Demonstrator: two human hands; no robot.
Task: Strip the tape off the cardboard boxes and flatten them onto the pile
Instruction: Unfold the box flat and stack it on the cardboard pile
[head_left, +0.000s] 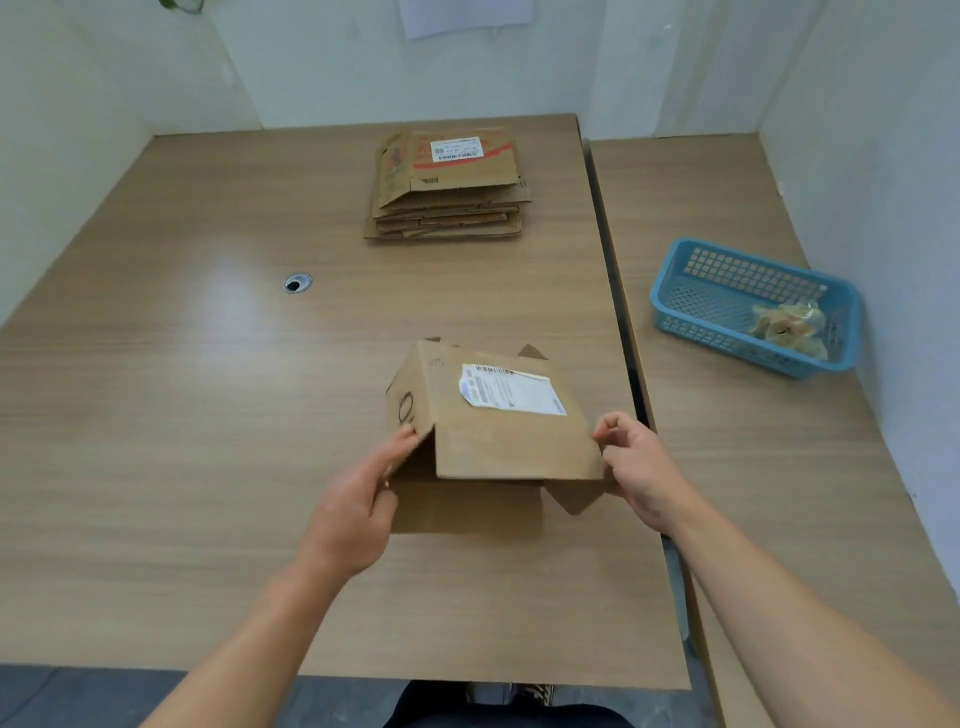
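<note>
1. Head view shows the brown cardboard box (493, 441) on the near middle of the light wooden table (208, 415), between both hands. A white shipping label (511, 389) sits on its upper panel.
2. Its flaps at the near end hang loose, and the body leans to one side like a half-collapsed sleeve. I see no tape on the sides that face the camera, so I judge the stripping of this box is finished or almost finished. The step in hand is the flattening.
3. The left hand (363, 499) lies against the left wall of the box with nearly straight fingers, pressing rather than grasping. Its thumb is partly hidden.
4. The right hand (644, 467) has curled fingers, and thumb and forefinger seem to pinch the right edge of the upper panel.
5. The pile of flattened brown cardboard (447, 187) waits at the far side of the same table, well apart from the box.
6. The blue perforated plastic basket (655, 299) stands on the neighbouring table to the right and holds crumpled yellowish tape scraps (789, 325).
7. The next move, as I judge it, calls for pushing the upper panel sideways and down until the walls fold flat. The loose flaps should stay straight, not fold under. Then the flat piece must be carried forward and laid squarely on the pile.
</note>
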